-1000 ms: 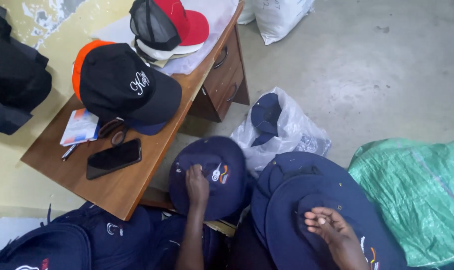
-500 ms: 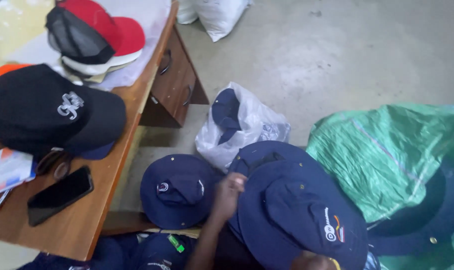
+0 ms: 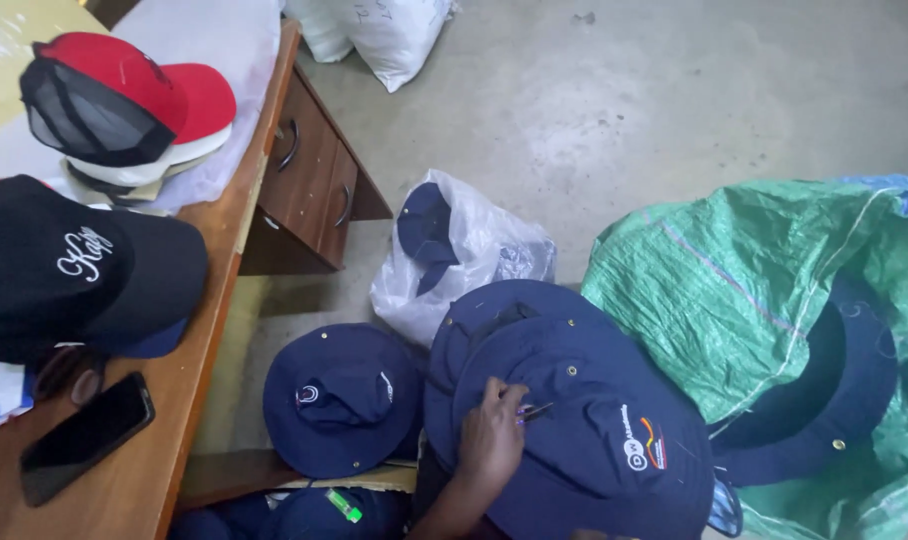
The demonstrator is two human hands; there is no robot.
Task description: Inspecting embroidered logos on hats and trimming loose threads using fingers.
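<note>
Resting on the crown of a navy bucket hat (image 3: 584, 440), low in the middle of the view: one hand (image 3: 492, 440), fingers bent and pinching a small thin tool (image 3: 534, 410) against the fabric. Cannot tell for sure whether left or right, since only the wrist and forearm enter from the bottom edge; most likely the left one. No second hand in view.

Lying on top of another navy hat (image 3: 494, 310) of the same kind, so that only the far brim shows behind. Carrying a small white and coloured emblem on the side, and metal eyelets near the crown.

Just beside, to the left: a third navy bucket hat (image 3: 339, 400), crown up, with a small white emblem, sitting on a wooden ledge. Behind both, on the concrete floor (image 3: 674, 100): a white plastic bag (image 3: 464, 250) with a navy cap inside. To the right: a green woven sack (image 3: 754, 290), open, with one more navy brim (image 3: 824, 400) lying in the folds.

On the left, a wooden desk (image 3: 189, 400) with drawers. On top of it: a black cap (image 3: 74, 270) with white script stitching, a stack of caps with a red and black mesh cap (image 3: 114, 100) uppermost, and a dark phone (image 3: 86, 436) lying flat near the edge.
</note>
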